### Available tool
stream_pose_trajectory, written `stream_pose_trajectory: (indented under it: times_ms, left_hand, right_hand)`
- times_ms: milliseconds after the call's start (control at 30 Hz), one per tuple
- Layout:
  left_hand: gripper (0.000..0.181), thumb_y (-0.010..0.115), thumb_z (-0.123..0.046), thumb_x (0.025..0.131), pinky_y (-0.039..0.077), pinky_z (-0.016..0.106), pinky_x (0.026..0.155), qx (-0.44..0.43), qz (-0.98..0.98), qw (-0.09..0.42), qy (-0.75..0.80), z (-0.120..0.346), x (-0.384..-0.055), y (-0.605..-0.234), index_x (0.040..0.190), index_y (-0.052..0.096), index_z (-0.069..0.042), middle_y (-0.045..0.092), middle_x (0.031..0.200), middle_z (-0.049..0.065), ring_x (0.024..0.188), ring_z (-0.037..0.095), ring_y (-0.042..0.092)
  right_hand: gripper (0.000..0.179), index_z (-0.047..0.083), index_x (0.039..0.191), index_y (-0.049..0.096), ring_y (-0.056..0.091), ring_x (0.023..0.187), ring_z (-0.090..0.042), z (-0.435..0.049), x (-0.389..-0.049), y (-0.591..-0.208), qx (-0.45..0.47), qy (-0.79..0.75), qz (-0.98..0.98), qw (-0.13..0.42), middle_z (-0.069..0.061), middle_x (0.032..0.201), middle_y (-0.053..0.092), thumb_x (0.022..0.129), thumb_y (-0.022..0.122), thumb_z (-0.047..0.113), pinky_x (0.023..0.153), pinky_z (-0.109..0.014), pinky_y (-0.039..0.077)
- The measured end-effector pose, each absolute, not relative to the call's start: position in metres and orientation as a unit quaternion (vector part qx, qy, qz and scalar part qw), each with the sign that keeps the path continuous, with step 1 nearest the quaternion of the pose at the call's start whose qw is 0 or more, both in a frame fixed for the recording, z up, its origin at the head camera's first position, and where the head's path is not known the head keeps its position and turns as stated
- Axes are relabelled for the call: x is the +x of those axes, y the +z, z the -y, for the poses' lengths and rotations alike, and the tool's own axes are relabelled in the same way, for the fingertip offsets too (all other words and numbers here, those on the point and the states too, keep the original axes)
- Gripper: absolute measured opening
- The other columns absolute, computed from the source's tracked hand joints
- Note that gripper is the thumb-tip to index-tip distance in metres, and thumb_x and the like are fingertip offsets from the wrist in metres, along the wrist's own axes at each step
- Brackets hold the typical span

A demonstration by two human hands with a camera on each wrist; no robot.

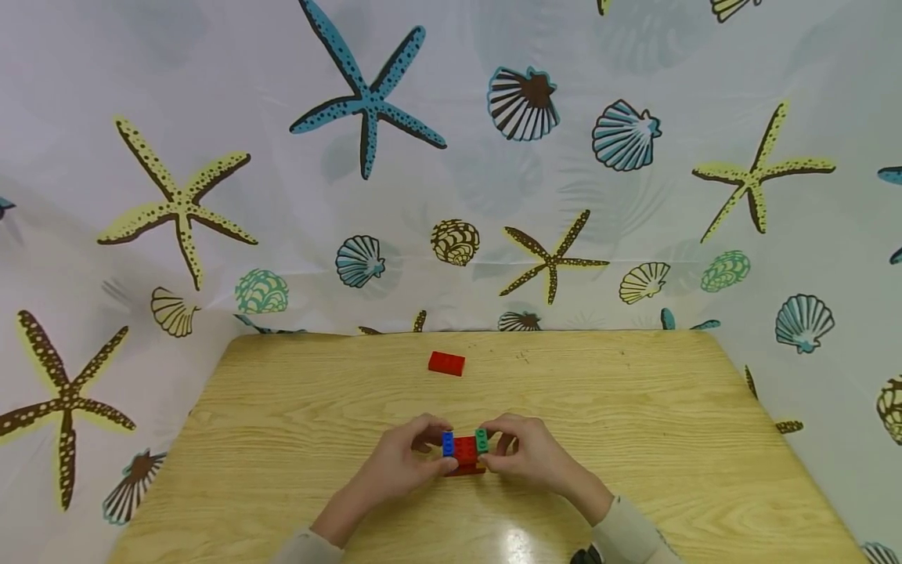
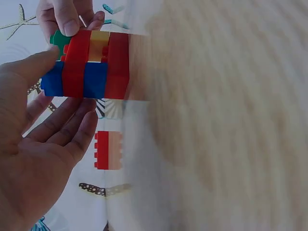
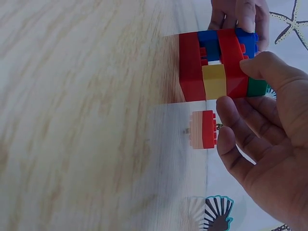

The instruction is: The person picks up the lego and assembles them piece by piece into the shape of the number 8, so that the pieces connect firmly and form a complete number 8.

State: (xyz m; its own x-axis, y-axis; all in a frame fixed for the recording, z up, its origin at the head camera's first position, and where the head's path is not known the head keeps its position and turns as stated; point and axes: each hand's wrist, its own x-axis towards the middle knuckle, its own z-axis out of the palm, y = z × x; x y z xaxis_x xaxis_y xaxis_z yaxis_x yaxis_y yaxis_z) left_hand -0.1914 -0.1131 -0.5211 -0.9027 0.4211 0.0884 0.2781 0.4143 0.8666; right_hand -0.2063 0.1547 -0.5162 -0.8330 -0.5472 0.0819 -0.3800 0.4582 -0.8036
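A small stack of toy building bricks stands on the table between both hands. Its bottom layer is a red brick (image 2: pixel 118 66). On that sit a lower blue brick (image 2: pixel 95 80) and a yellow brick (image 3: pixel 214 82) with a gap between them, then an upper red brick (image 1: pixel 465 450). On top, an upper blue brick (image 1: pixel 448 444) is at the left end and a green brick (image 1: pixel 482 441) at the right. My left hand (image 1: pixel 402 456) pinches the upper blue brick between thumb and fingers. The green brick is pinched by my right hand (image 1: pixel 533 454).
Behind the stack, a loose red brick (image 1: pixel 447 363) lies on the wooden table (image 1: pixel 296 407) near its far edge. A white cloth (image 1: pixel 451 180) printed with starfish and shells hangs around the table's back and sides.
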Motion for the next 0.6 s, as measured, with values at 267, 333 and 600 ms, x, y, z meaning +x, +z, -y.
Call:
stream_pose_trajectory:
  times_ms: [267,333,600]
  left_hand:
    - [0.042,0.077,-0.032,0.098,0.059,0.037,0.098,0.17,-0.817,0.073,0.547,0.109,-0.187,-0.53,0.132,0.067,-0.009,0.074,0.123,0.006,0.115,0.024,0.071]
    - [0.042,0.077,-0.031,0.098,0.058,0.033,0.097,0.167,-0.814,0.066,0.552,0.108,-0.187,-0.531,0.131,0.067,-0.009,0.075,0.121,0.005,0.114,0.024,0.071]
    - [0.04,0.077,-0.03,0.098,0.058,0.026,0.092,0.167,-0.811,0.066,0.556,0.106,-0.186,-0.534,0.131,0.067,-0.01,0.074,0.119,0.005,0.112,0.024,0.072]
  right_hand:
    - [0.041,0.003,0.131,0.071,0.066,0.084,-0.003,-0.154,-0.206,-0.514,-0.27,-0.442,-0.851,0.092,-0.007,0.116,0.073,0.095,0.079,0.021,0.073,-0.023,0.055]
    - [0.041,0.003,0.131,0.071,0.066,0.084,-0.003,-0.154,-0.206,-0.515,-0.268,-0.443,-0.851,0.092,-0.007,0.116,0.073,0.095,0.08,0.02,0.073,-0.023,0.055]
    - [0.04,0.005,0.131,0.072,0.066,0.085,-0.006,-0.155,-0.205,-0.519,-0.261,-0.458,-0.845,0.09,-0.006,0.116,0.074,0.096,0.079,0.022,0.073,-0.023,0.055]
